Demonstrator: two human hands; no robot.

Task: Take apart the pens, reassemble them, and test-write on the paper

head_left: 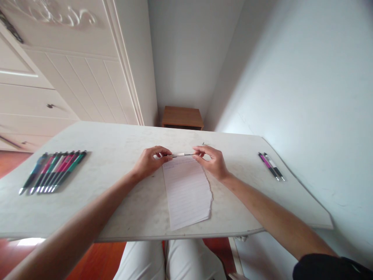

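Observation:
My left hand [151, 160] and my right hand [212, 160] hold a thin pen [181, 154] level between them, just above the top edge of a lined paper stack [188, 192]. Each hand pinches one end of the pen with closed fingertips. The paper lies on a white table [116, 144] right in front of me, its right edge torn and uneven.
A row of several coloured pens [54, 171] lies at the table's left. Two more pens [271, 166] lie at the right, near the wall. A small wooden stand [182, 117] sits beyond the table's far edge. White cabinet doors [72, 70] fill the left background.

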